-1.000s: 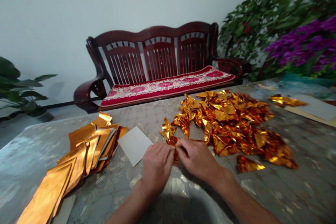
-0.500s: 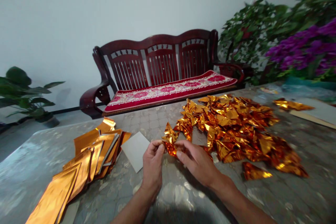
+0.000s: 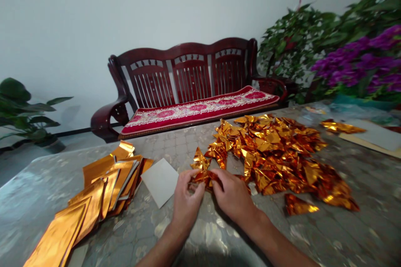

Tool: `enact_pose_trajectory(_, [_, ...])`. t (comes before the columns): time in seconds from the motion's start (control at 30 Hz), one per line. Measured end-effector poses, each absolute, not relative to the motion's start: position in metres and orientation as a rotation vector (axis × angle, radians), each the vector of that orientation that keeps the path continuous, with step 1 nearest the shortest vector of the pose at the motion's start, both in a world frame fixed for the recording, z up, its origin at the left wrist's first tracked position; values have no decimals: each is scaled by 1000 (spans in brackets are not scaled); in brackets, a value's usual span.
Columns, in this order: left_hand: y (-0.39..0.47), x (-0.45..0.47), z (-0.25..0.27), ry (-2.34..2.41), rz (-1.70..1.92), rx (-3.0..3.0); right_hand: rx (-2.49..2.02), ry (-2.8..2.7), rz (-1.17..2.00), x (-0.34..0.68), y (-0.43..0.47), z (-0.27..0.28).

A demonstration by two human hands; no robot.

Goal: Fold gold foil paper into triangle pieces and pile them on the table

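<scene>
Between my two hands, just above the table, is a folded piece of gold foil paper (image 3: 205, 176). My left hand (image 3: 188, 192) pinches its left end between thumb and fingers. On the other end, my right hand (image 3: 232, 194) has its fingers closed, partly hiding the foil. Right behind my fingers lies a pointed folded foil piece (image 3: 199, 160). A large heap of similar folded gold foil pieces (image 3: 269, 146) spreads over the table to the right. Flat gold foil sheets (image 3: 72, 223) lie fanned in a stack on the left, beside a pale square card (image 3: 160, 181).
The table (image 3: 131, 238) has a patterned grey cover. One folded foil piece (image 3: 299, 205) lies apart near my right forearm. A pale board (image 3: 376, 133) and clear plastic (image 3: 316, 112) lie at the right. Beyond stand a wooden bench (image 3: 188, 75), purple flowers (image 3: 357, 62) and potted plants.
My hands have come closer together around the foil, and its shiny upright part has turned into a flatter fold. The view has shifted slightly.
</scene>
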State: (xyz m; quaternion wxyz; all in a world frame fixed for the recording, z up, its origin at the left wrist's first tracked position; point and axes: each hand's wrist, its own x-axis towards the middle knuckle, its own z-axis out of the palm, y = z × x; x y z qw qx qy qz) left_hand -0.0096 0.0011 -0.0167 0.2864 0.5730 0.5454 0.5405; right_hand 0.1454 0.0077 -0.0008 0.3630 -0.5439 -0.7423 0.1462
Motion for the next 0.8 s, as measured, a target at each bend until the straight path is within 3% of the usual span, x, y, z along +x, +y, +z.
enact_pose_trajectory(0.3, [15,-22,-17,1422,1441,1067,-1424,-1841,483,150,9,10])
enact_pose_trajectory(0.57, [23,-22,-18,1423,1455,865,-1617,-1829,29,194,32,14])
enact_pose_trajectory(0.8, [23,-31,-28,1536,1442,1054,-1715,-2065,-89,201,29,22])
